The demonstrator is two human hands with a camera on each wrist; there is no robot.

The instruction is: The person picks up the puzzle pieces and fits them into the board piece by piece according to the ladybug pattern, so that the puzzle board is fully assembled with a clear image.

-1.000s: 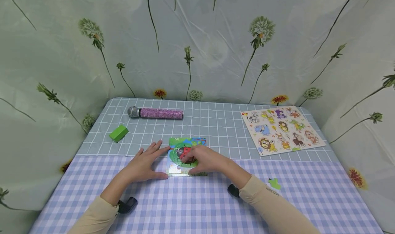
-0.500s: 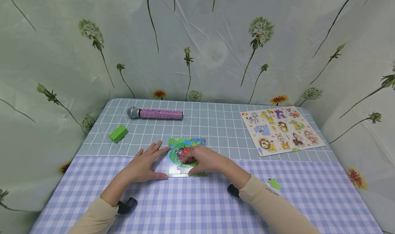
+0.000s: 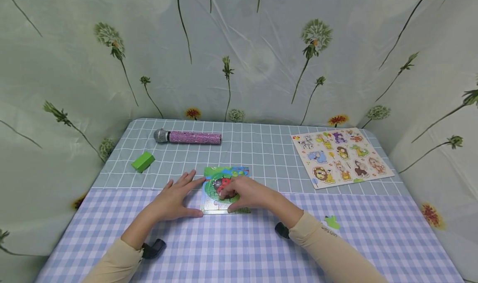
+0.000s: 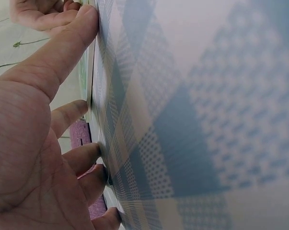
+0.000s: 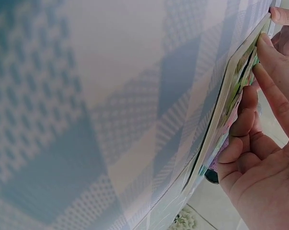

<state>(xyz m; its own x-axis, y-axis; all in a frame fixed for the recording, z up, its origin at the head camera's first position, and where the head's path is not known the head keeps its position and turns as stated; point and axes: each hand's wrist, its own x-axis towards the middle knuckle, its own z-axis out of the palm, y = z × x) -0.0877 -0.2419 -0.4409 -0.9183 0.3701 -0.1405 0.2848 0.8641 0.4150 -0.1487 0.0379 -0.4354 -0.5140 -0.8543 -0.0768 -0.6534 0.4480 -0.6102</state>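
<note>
A small jigsaw puzzle [image 3: 213, 206] with a red ladybug on a green leaf lies flat in the middle of the table. My left hand [image 3: 173, 198] spreads its fingers, with the forefinger and thumb touching the puzzle's left edge. Over its lower right part is my right hand [image 3: 250, 193]; thumb and forefinger press on the puzzle face, while the other fingers fold in, as the right wrist view shows. What lies directly beneath these fingers is hidden. A loose green puzzle piece [image 3: 331, 222] rests on the cloth beside the right sleeve.
A pink glittery microphone [image 3: 194, 137] lies at the back left, with a green block [image 3: 143, 162] in front of it. An animal puzzle board [image 3: 351, 181] sits at the back right. Blue checked cloth [image 3: 224, 250] covers the near part of the table.
The right forefinger shifts very slightly on the puzzle. Both hands otherwise keep their places, and the other objects stay where they were.
</note>
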